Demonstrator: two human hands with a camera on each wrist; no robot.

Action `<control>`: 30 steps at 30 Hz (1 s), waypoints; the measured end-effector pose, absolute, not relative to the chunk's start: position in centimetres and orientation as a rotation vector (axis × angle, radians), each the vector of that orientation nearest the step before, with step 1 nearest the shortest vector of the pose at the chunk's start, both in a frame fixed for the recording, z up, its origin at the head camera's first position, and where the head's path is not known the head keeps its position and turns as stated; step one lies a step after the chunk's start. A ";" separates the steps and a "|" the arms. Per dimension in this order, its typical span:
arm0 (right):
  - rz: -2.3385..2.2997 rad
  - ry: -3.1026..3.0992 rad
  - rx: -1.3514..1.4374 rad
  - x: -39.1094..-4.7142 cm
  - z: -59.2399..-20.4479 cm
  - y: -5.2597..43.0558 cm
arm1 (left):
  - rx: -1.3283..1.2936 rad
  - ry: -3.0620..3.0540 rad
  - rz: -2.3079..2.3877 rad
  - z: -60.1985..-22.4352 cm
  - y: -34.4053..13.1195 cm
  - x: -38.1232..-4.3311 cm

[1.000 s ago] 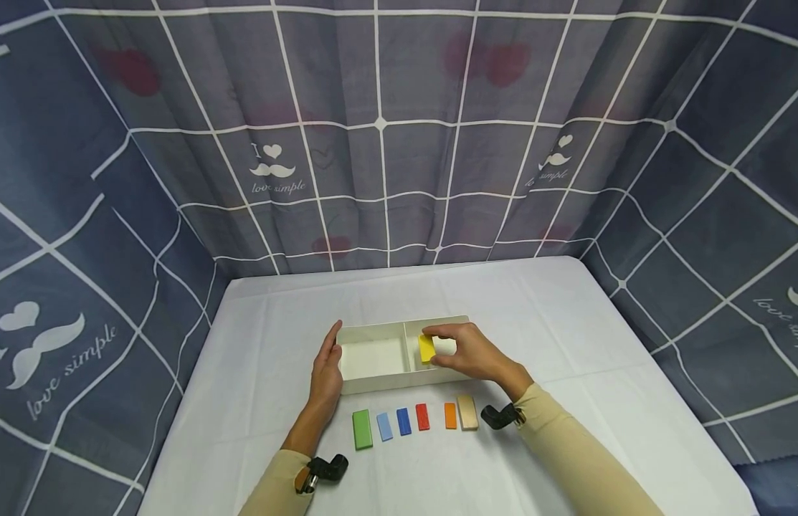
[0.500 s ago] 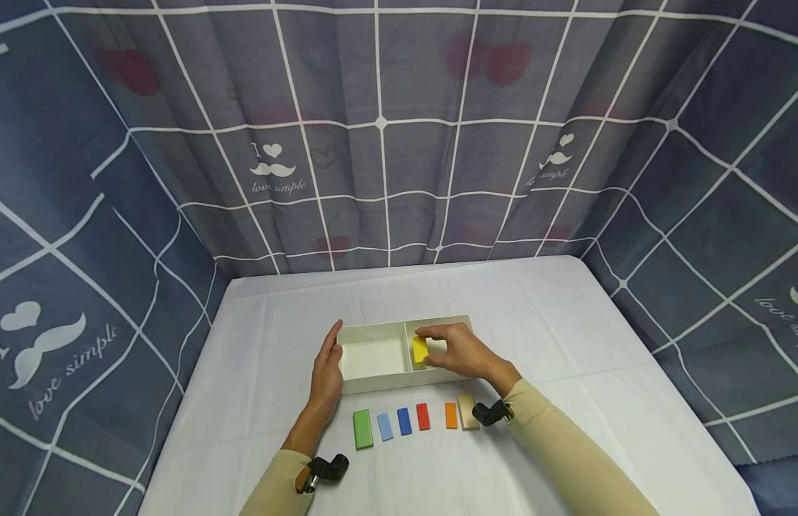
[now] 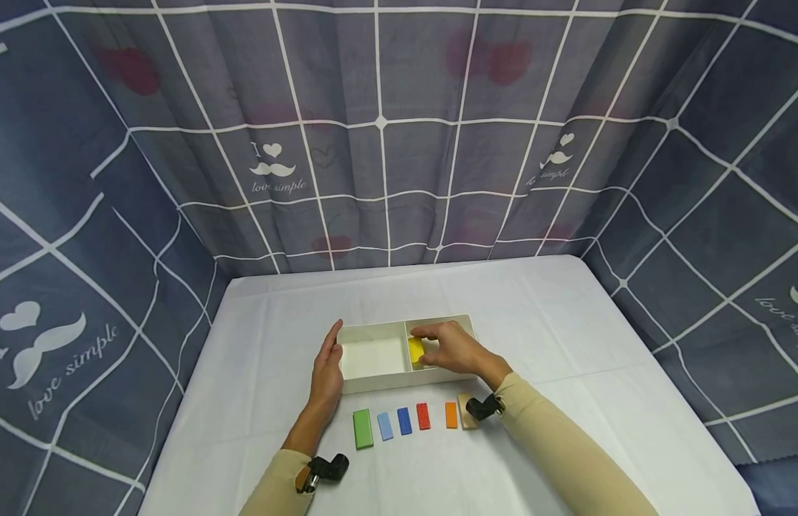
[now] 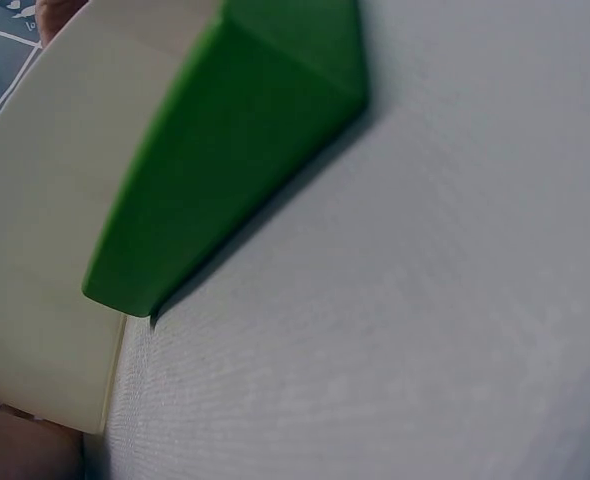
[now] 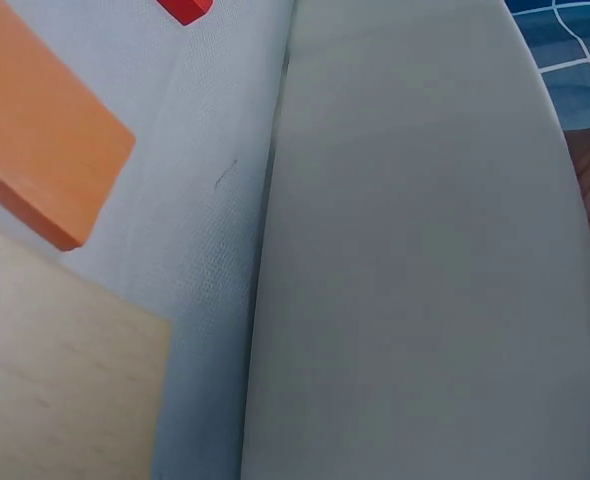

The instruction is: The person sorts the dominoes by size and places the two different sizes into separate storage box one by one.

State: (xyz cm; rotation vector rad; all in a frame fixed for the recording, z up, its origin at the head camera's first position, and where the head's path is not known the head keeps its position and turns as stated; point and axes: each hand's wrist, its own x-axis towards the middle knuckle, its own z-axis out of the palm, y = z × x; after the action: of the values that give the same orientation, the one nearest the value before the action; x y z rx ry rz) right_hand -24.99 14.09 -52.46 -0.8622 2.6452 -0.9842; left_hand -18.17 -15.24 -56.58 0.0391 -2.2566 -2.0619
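In the head view a white two-compartment box lies on the table. My right hand reaches into its smaller right compartment and pinches a yellow block between thumb and fingers, close beside the divider. The block stands upright, its right part hidden by the fingers. My left hand rests against the box's left end with its fingers fairly straight. In the left wrist view a green block lies near the box's front wall.
In front of the box a row of blocks includes light blue, dark blue, red, orange and plain wood ones. The right wrist camera partly overlaps the wooden one. Grid-patterned curtains surround the table.
My right hand has moved a little left with the yellow block, bringing it up to the divider. My left hand, the box and the row of blocks have stayed put.
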 end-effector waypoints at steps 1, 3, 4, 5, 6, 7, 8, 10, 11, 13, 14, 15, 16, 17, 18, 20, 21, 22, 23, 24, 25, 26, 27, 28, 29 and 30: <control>-0.983 2.639 -0.861 -25.1 -52.5 14.0 | 0.039 -2.258 -2.061 -56.5 -15.2 -18.2; -0.976 2.633 -0.858 -25.2 -52.5 13.9 | 0.039 -2.261 -2.061 -56.5 -15.2 -18.2; -0.979 2.629 -0.858 -25.3 -52.5 13.9 | 0.038 -2.260 -2.062 -56.5 -15.2 -18.1; -0.983 2.625 -0.858 -25.3 -52.5 13.8 | 0.037 -2.258 -2.063 -56.5 -15.2 -18.1; -0.982 2.625 -0.857 -25.4 -52.5 13.8 | 0.036 -2.259 -2.063 -56.5 -15.2 -18.1; -0.983 2.624 -0.853 -25.5 -52.5 13.7 | 0.035 -2.260 -2.062 -56.5 -15.2 -18.1; -0.980 2.625 -0.850 -25.6 -52.5 13.7 | 0.035 -2.259 -2.063 -56.5 -15.2 -18.1; -0.975 2.624 -0.848 -25.7 -52.6 13.6 | 0.037 -2.261 -2.063 -56.5 -15.2 -18.2; -0.970 2.625 -0.844 -25.8 -52.6 13.5 | 0.038 -2.262 -2.061 -56.5 -15.2 -18.2; -0.963 2.620 -0.837 -25.9 -52.7 13.4 | 0.038 -2.262 -2.059 -56.5 -15.2 -18.2; -0.961 2.616 -0.836 -25.9 -52.7 13.3 | 0.038 -2.261 -2.060 -56.5 -15.2 -18.2; -0.963 2.611 -0.839 -26.0 -52.7 13.2 | 0.038 -2.263 -2.058 -56.5 -15.2 -18.2; -0.962 2.607 -0.839 -26.0 -52.8 13.2 | 0.036 -2.261 -2.058 -56.5 -15.2 -18.2; -0.965 2.601 -0.842 -26.1 -52.8 13.1 | 0.035 -2.260 -2.060 -56.5 -15.2 -18.2; -0.962 2.599 -0.848 -26.1 -52.8 13.0 | 0.034 -2.259 -2.061 -56.6 -15.2 -18.2; -0.954 2.597 -0.863 -26.2 -52.8 12.9 | 0.037 -2.261 -2.063 -56.7 -15.2 -18.2; -0.947 2.598 -0.868 -26.3 -52.8 12.8 | 0.039 -2.260 -2.065 -56.7 -15.2 -18.1; -0.941 2.598 -0.867 -26.3 -52.8 12.8 | 0.039 -2.259 -2.067 -56.7 -15.2 -18.1; -0.933 2.600 -0.870 -26.3 -52.8 12.8 | 0.040 -2.257 -2.070 -56.7 -15.2 -18.1; -0.927 2.603 -0.870 -26.3 -52.8 12.7 | 0.039 -2.256 -2.070 -56.7 -15.2 -18.1; -0.918 2.607 -0.874 -26.3 -52.9 12.7 | 0.041 -2.254 -2.072 -56.7 -15.2 -18.1; -0.910 2.612 -0.880 -26.3 -52.9 12.7 | 0.041 -2.249 -2.076 -56.8 -15.2 -18.1; -0.907 2.615 -0.887 -26.3 -52.9 12.7 | 0.041 -2.246 -2.078 -56.8 -15.2 -18.1; -0.903 2.618 -0.892 -26.4 -52.8 12.7 | 0.042 -2.243 -2.078 -56.8 -15.2 -18.2; -0.896 2.623 -0.902 -26.4 -52.8 12.7 | 0.042 -2.242 -2.076 -56.8 -15.2 -18.2; -0.893 2.627 -0.910 -26.4 -52.8 12.7 | 0.045 -2.242 -2.075 -56.8 -15.2 -18.2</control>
State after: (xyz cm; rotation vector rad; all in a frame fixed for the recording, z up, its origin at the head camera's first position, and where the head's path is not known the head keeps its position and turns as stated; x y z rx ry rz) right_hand -26.38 12.68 -52.83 -0.9103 2.6265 -0.8931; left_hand -18.21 -15.23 -56.76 0.0451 -2.2422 -2.0748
